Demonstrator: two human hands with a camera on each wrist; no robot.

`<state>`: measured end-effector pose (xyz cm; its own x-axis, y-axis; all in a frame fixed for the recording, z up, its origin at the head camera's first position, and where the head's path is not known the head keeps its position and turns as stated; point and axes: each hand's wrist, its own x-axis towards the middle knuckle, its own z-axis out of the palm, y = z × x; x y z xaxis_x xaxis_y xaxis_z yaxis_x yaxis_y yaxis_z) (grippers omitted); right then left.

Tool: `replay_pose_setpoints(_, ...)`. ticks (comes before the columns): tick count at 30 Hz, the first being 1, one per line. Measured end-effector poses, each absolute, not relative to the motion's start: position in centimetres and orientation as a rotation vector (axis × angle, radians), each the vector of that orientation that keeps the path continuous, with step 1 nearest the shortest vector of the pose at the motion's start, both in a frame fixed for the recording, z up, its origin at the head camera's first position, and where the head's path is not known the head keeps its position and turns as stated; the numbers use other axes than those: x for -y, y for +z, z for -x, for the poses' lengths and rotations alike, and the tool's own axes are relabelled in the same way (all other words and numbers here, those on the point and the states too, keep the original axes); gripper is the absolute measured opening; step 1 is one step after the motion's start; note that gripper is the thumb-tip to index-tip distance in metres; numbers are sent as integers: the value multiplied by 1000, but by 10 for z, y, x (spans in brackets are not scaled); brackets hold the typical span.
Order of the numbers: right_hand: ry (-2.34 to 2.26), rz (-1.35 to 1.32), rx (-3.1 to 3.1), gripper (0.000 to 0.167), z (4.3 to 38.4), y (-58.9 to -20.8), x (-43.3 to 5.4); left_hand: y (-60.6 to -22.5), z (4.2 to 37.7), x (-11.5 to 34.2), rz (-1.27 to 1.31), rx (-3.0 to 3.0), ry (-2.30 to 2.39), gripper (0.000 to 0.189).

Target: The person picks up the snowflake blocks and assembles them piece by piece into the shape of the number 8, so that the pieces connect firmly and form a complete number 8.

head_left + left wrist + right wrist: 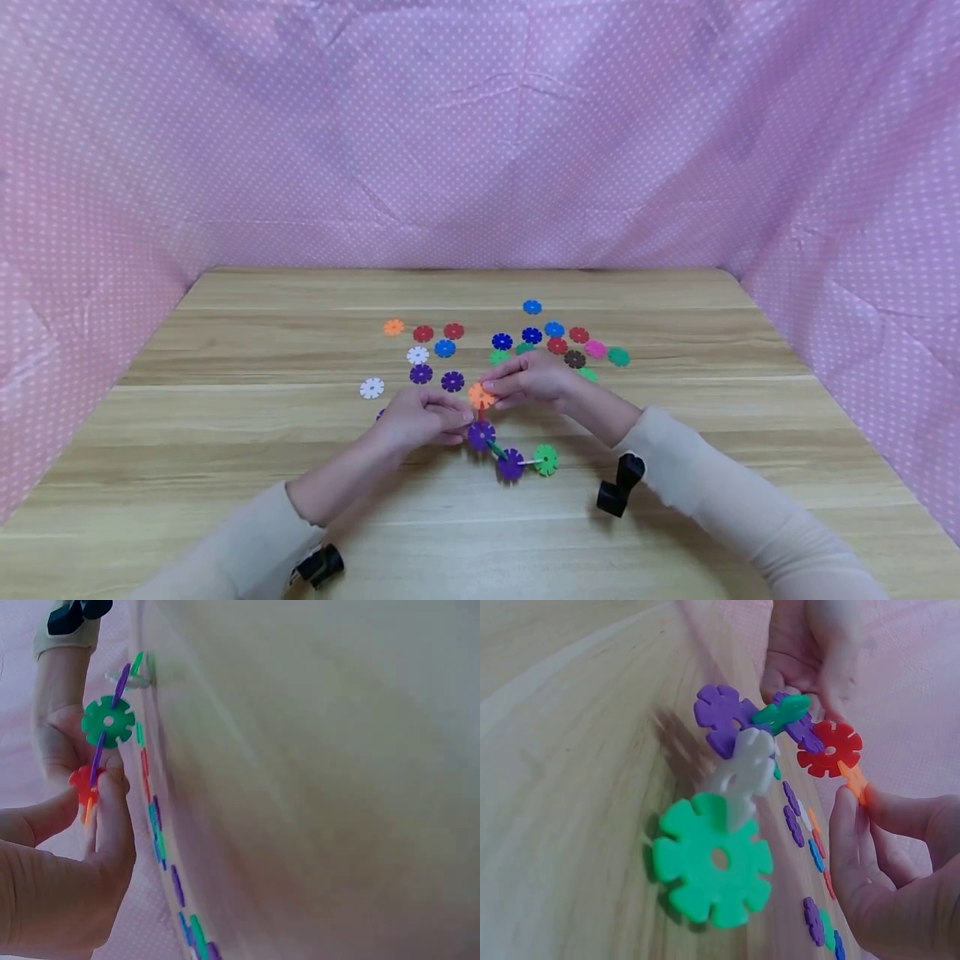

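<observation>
A chain of slotted plastic snowflake discs hangs between my hands, low over the table. From the top it runs through an orange disc, a red disc, a purple disc, a dark green disc, a second purple disc, a white disc and a light green disc. My right hand pinches the orange disc between thumb and fingers. With its fingertips, my left hand holds the chain where the red and upper purple discs join. The orange disc's slot meets the red disc's edge.
Loose discs lie flat beyond my hands on the wooden table. Left are white, orange, red and purple ones; right are blue, red, brown, pink and green ones. A pink dotted cloth hangs behind.
</observation>
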<state>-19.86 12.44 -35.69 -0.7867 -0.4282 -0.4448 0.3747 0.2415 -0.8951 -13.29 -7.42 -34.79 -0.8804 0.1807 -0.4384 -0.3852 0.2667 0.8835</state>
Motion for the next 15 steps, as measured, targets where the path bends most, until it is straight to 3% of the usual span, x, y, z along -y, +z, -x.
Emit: replay_pose_setpoints(15, -1598, 61, -1820, 31, 199, -362, -115, -348, 151, 74, 228, -2219, 1612, 14)
